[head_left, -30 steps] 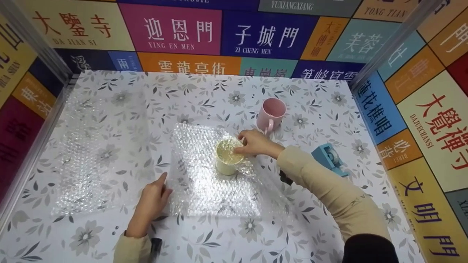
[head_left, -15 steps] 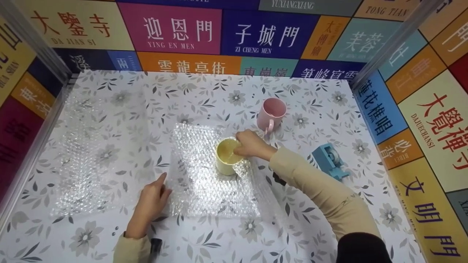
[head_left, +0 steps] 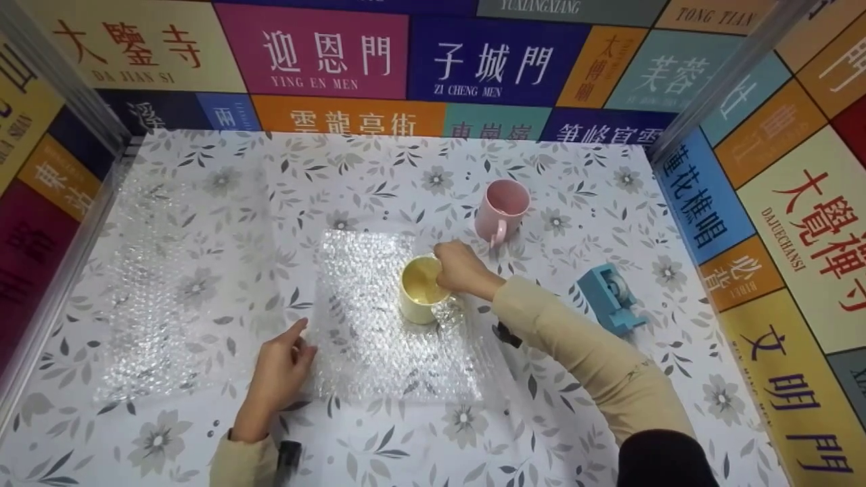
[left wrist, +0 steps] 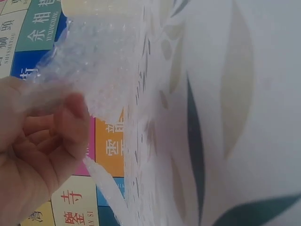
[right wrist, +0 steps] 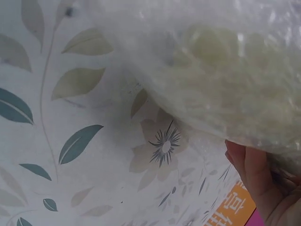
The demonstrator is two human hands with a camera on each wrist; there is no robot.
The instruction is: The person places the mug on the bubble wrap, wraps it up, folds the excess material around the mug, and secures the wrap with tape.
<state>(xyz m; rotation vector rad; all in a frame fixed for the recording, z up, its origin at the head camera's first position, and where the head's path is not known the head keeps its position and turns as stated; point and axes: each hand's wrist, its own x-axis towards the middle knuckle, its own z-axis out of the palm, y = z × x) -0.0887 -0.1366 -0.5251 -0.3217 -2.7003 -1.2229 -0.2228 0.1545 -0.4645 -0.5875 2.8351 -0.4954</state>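
Where the table (head_left: 352, 453) ran nearest, a beige sleeve (head_left: 240, 463) led to a left hand (head_left: 281, 368), whose thumb and index finger pinched the left edge of a sheet of bubble wrap (head_left: 362, 338). Bubble wrap: clear, one sheet; it lay flat over most of its area, with its right part lifted. Yellow mug (head_left: 413, 308): one; it stood upright on the wrap, right of the sheet's middle. Right hand (head_left: 468, 269): it was at the mug's right rim, fingers curled and gripping the raised wrap; the exact place of its fingertips could not be told. Tape dispenser (head_left: 602, 301): blue; it sat to the right with its roll loaded. Second sheet (head_left: 149, 291): clear bubble wrap; it lay flat at the left, apart from the first. Pink mug (head_left: 499, 213): upright; it stood just beyond the right hand. Wall (head_left: 497, 61): farthest; its coloured panels bore Chinese characters and romanised names.
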